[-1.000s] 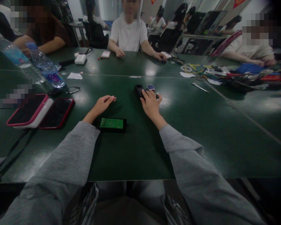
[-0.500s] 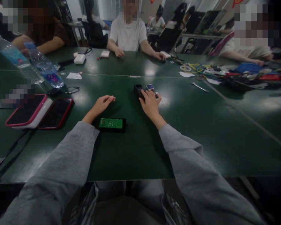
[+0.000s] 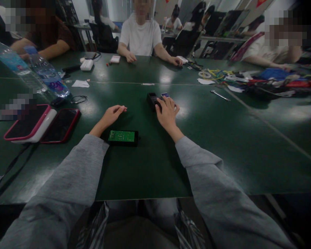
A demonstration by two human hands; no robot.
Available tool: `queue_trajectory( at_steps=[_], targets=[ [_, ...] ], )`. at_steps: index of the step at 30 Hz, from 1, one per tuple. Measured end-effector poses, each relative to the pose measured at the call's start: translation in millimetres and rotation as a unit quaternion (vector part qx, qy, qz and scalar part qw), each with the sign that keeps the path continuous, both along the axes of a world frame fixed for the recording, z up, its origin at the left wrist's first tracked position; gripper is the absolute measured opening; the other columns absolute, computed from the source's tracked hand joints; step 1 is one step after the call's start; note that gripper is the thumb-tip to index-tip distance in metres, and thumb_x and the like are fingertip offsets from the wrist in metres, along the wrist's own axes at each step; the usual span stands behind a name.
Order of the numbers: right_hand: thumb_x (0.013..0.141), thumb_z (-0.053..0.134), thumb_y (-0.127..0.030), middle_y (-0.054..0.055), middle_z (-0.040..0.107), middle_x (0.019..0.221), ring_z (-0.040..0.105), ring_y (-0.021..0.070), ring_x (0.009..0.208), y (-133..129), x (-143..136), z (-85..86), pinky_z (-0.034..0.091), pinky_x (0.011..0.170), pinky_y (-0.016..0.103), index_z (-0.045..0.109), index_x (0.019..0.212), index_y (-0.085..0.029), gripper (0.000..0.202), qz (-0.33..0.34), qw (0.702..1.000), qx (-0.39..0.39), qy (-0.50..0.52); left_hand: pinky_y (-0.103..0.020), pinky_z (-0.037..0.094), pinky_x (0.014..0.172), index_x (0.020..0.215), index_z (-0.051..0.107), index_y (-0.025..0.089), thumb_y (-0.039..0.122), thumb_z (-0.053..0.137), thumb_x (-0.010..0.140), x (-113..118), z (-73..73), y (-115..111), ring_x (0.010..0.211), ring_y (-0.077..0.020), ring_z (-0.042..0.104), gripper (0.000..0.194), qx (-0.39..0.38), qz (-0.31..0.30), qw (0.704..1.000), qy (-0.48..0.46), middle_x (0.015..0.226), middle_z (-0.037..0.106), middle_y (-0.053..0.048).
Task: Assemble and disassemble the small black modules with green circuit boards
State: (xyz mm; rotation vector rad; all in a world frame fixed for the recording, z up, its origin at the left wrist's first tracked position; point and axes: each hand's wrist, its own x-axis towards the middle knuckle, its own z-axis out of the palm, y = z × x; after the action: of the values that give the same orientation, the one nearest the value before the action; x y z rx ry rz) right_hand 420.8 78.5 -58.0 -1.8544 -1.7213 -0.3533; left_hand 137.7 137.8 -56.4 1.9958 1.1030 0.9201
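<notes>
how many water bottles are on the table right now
2. Both lie at the table's far left: one water bottle with a colourful label, the other just left of it. More may be hidden out of frame.

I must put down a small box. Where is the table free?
Free: the green table right of the right hand, and the strip between the circuit board and the near edge. Crowded: phones and bottles left, cables far right.

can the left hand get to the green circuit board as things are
Probably yes: the left hand rests empty on the table just beyond the green circuit board, with nothing lying between them.
</notes>
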Motion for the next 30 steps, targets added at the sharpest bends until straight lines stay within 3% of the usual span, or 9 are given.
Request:
queue_trajectory(
  at_steps=[7, 13, 20, 30],
  targets=[
    [0.103, 0.036, -0.036, 0.014, 0.042, 0.153, 0.035, 0.0352, 0.140, 5, 28, -2.6, 0.033, 0.108, 0.060, 0.049, 0.145, -0.025, 0.046, -0.085, 0.995, 0.030, 0.040, -0.038, 0.050, 0.101, 0.109, 0.071, 0.020, 0.053, 0.046, 0.098, 0, -1.4, 2, 0.105, -0.0209, 0.067, 0.043, 0.000, -0.003, 1.000, 0.004, 0.112, 0.075, -0.008],
    [0.098, 0.042, -0.023, 0.021, 0.049, 0.144, 0.048, 0.0319, 0.133, 11, 37, -12.2, 0.044, 0.107, 0.050, 0.055, 0.140, -0.013, 0.045, -0.027, 0.996, -0.023, 0.078, -0.039, 0.049, 0.102, 0.108, 0.071, 0.019, 0.051, 0.047, 0.097, 1, -0.7, 1, 0.103, -0.0208, 0.068, 0.041, 0.001, -0.001, 1.000, -0.007, 0.111, 0.075, -0.009],
    [0.097, 0.038, -0.017, 0.019, 0.049, 0.144, 0.050, 0.0284, 0.133, 13, 39, -16.1, 0.044, 0.111, 0.048, 0.057, 0.135, -0.013, 0.042, 0.009, 0.996, -0.014, 0.083, -0.039, 0.049, 0.101, 0.109, 0.071, 0.020, 0.053, 0.046, 0.097, -1, -2.6, 3, 0.104, -0.0209, 0.067, 0.042, 0.008, -0.009, 1.000, 0.003, 0.114, 0.075, -0.009],
    [0.096, 0.042, -0.023, 0.017, 0.054, 0.137, 0.052, 0.0278, 0.129, 15, 38, -14.0, 0.046, 0.107, 0.047, 0.053, 0.137, -0.013, 0.043, 0.049, 0.995, -0.005, 0.092, -0.040, 0.049, 0.101, 0.109, 0.071, 0.021, 0.053, 0.047, 0.097, 0, 1.2, -1, 0.105, -0.0214, 0.067, 0.042, -0.002, -0.004, 1.000, -0.003, 0.112, 0.075, -0.009]
  ],
)
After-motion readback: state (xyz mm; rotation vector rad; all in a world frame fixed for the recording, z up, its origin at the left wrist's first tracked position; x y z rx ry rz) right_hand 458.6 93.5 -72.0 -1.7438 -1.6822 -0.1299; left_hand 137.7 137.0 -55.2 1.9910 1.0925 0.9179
